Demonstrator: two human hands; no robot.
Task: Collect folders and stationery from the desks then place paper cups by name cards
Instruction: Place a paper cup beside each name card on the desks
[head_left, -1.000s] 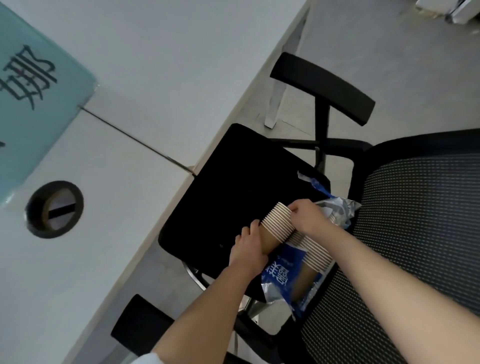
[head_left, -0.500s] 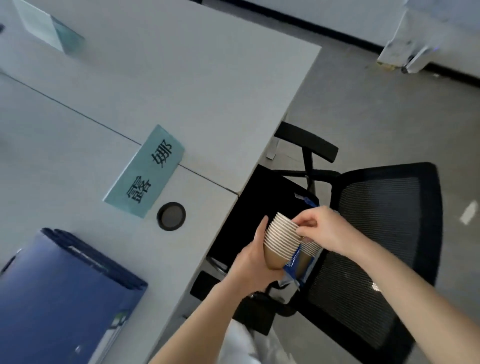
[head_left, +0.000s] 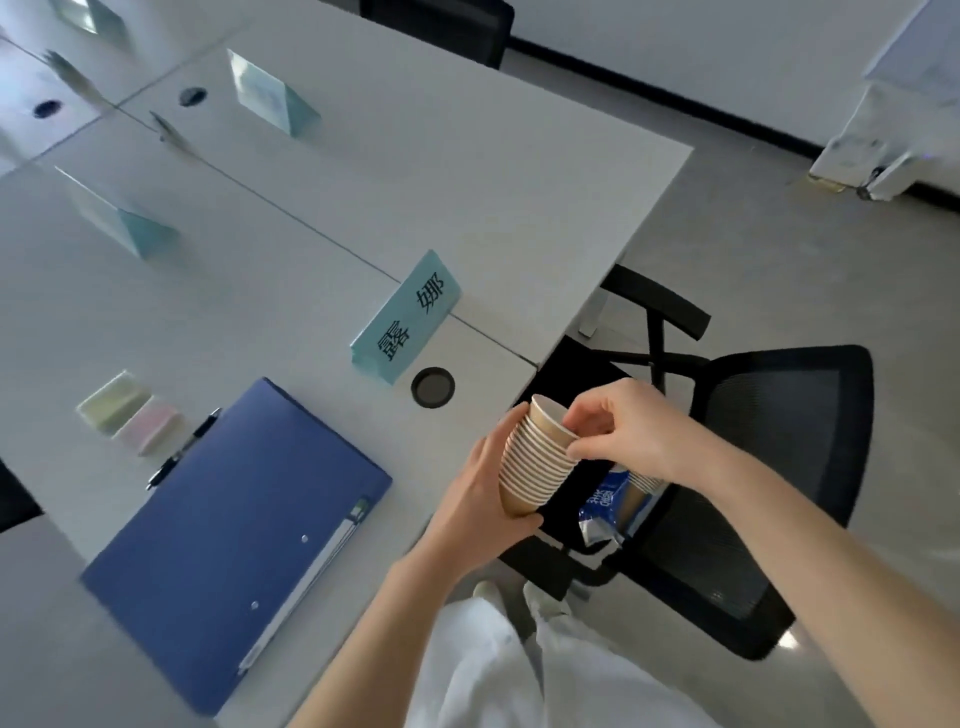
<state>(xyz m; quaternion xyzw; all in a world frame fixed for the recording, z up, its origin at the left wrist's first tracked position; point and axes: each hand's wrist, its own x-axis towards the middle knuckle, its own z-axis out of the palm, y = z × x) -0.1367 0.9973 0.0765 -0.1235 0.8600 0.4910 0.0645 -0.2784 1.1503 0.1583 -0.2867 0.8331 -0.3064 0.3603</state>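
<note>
Cups come first: left hand (head_left: 485, 486) grips the nested paper cup stack (head_left: 537, 460) beside the desk (head_left: 467, 171) edge, right hand (head_left: 621, 434) pinching the top rim. Blue folder (head_left: 234, 525), pen (head_left: 182, 449) and sticky notes (head_left: 130, 413) lie uncollected; no cup stands by the nearest name card (head_left: 408, 322) or those farther

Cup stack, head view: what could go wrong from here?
1. The right hand pinches the top rim of the cup stack; nested cups may stick, so two could lift together.
2. The left hand grips only the stack's lower part, held off the desk edge over the chair; a hard tug could spill cups to the floor.
3. The folder and pen lie below the name card, crowding the space for a cup.
</note>
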